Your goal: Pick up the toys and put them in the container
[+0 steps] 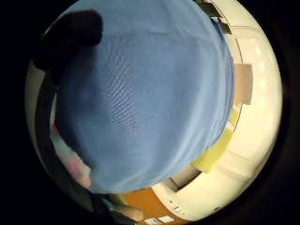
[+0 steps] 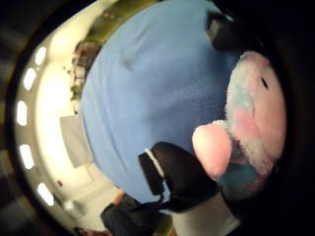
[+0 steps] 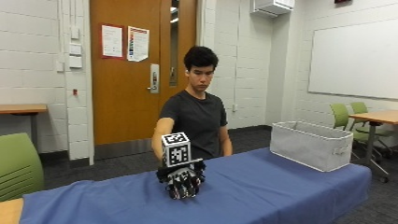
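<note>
A desk [image 3: 267,186] draped in blue cloth carries a grey fabric container [image 3: 309,143] near its far end, well apart from the hand [image 3: 182,181]. The hand rests low on the cloth, fingers curled round a pink-and-blue plush toy [image 2: 251,118] against its palm.

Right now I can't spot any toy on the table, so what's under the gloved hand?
The hand rests on the blue cloth. A palm view shows a pink-and-blue plush toy against its fingers. From outside, the hand covers the toy completely.
</note>
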